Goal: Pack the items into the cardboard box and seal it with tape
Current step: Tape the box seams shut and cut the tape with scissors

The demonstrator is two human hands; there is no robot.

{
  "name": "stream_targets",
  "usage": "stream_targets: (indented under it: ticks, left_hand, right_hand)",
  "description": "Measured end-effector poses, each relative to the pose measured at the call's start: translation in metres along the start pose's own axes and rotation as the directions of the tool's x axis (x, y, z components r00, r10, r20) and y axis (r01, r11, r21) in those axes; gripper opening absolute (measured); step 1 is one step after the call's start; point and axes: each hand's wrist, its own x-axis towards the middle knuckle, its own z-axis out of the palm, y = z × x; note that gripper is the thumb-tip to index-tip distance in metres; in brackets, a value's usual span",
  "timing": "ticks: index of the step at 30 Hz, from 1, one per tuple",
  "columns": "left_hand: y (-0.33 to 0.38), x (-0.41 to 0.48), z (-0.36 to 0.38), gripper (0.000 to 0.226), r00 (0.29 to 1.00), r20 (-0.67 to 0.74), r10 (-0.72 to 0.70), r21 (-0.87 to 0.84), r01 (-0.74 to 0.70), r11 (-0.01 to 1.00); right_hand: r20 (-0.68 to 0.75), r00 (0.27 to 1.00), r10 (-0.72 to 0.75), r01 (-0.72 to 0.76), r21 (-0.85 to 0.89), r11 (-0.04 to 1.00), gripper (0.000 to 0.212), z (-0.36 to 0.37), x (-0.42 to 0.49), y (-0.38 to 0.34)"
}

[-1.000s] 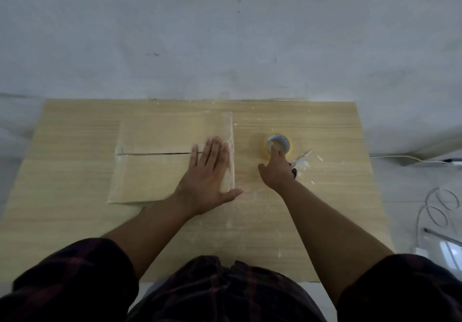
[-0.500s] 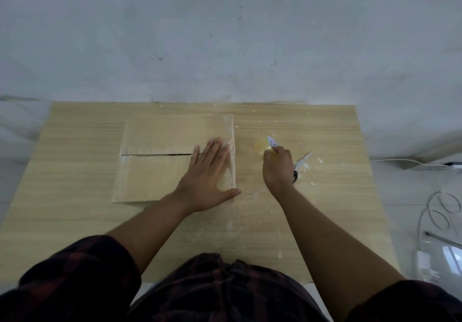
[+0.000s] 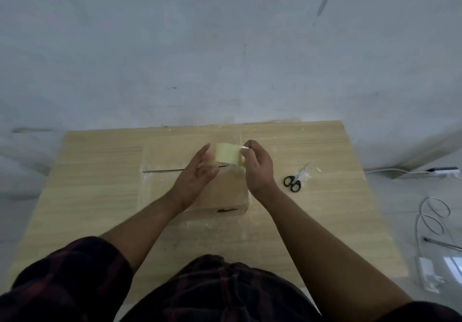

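The closed cardboard box lies flat on the wooden table, its two top flaps meeting at a dark seam. A pale yellow roll of tape hangs in the air above the box's right half. My right hand grips the roll from the right, fingers curled round its rim. My left hand is just left of the roll with straight, relaxed fingers, its fingertips close to the tape; contact cannot be made out.
Black-handled scissors lie on the table right of the box. White cables and a power strip are on the floor to the right. A grey wall stands behind the table.
My right hand has picked the tape roll up from beside the scissors and brought it left over the box. My left hand has lifted off the box lid and risen beside the roll.
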Motion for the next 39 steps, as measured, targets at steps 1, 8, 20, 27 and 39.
stream_targets:
  ticks: [1, 8, 20, 27, 39]
  left_hand:
    - [-0.002, -0.004, -0.009, 0.077, 1.0, -0.005, -0.005, 0.001, 0.005, 1.0]
    - [-0.021, -0.041, -0.057, 0.052, 0.998, -0.03, -0.047, -0.039, 0.046, 0.998]
    - [-0.018, -0.043, -0.077, 0.025, 0.969, -0.036, -0.245, -0.182, 0.235, 0.955]
    - [-0.015, -0.034, -0.08, 0.035, 0.961, 0.021, -0.276, -0.167, 0.275, 0.947]
    - [0.001, -0.028, -0.079, 0.05, 0.943, 0.041, -0.33, -0.114, 0.332, 0.936]
  right_hand:
    - [0.037, 0.999, 0.034, -0.033, -0.004, 0.999, 0.026, 0.008, -0.002, -0.001]
    - [0.151, 0.93, 0.336, -0.325, -0.097, 0.941, 0.021, 0.065, -0.016, 0.012]
    - [0.095, 0.947, 0.307, -0.295, -0.124, 0.947, 0.053, 0.099, -0.038, 0.015]
    - [0.109, 0.942, 0.319, -0.304, -0.13, 0.944, 0.052, 0.089, -0.045, 0.014]
    - [0.161, 0.937, 0.31, -0.261, -0.268, 0.927, 0.066, 0.091, -0.053, 0.009]
